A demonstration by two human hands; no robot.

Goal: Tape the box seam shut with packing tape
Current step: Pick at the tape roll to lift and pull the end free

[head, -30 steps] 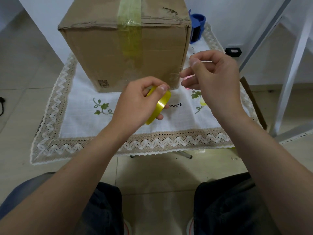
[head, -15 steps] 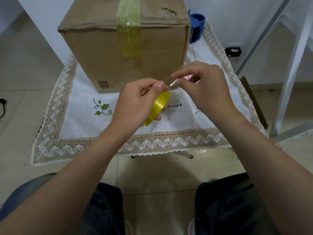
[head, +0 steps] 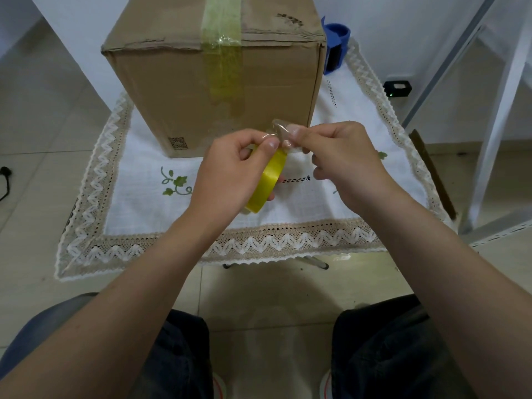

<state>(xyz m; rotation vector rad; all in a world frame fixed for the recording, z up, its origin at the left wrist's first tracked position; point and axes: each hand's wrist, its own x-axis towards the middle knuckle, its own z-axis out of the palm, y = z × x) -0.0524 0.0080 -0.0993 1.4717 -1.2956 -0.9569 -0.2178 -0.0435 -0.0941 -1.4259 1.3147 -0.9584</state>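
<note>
Yellow tape roll (head: 267,182) inside left grip (head: 230,174)

Even, soft indoor light with no hard glare; a faint sheen lies on the floor tiles (head: 276,312) between the knees. Diffuse shadow falls beneath the worktop's cloth edge (head: 259,249). Wide-angle distortion bows lines near the frame edges. Focus is sharp centrally, with slight softness at the fingertips (head: 272,144).
</note>
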